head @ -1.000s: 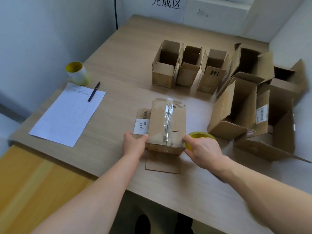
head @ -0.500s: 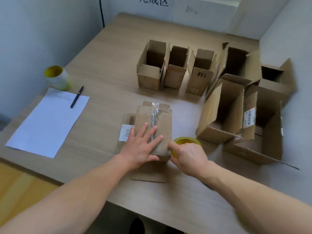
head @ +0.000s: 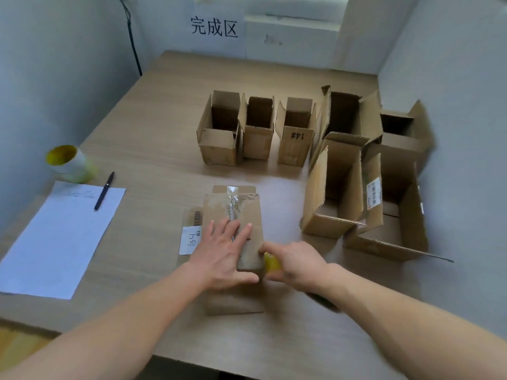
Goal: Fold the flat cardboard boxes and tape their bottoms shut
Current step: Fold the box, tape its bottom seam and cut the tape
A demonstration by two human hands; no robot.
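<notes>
The box (head: 248,212) being worked lies bottom-up in the near middle of the tabletop (head: 153,149), with its loose flaps spread flat on the surface around it and a strip of clear tape (head: 232,204) running along the bottom seam from the far edge toward the person. A second ago the left grip (head: 222,253) was clenched on the near left corner of the box to steady it. Now it is released and lies flat on top, fingers straight and spread across the seam, pressing the strip down. The right grip (head: 295,263) stays curled around the yellow tape roll (head: 271,263) and has closed in on the near right corner of the box, so the roll is mostly hidden behind the fingers and the box edge. I read this as the taping stroke being finished and the work having turned to smoothing and sealing. Whether the strip is already cut from the roll cannot be seen. If the seam holds, this box looks close to joining the upright, open-topped finished boxes (head: 219,149) that stand in a row and a cluster farther back and to the right, below the wall sign (head: 214,27). The likely remaining moves are to free the roll, turn the box upright and set it with the others. At the left a sheet of paper (head: 60,237) with a pen (head: 104,191) and a yellow-lined roll or cup (head: 67,163) sit well apart from the work.
</notes>
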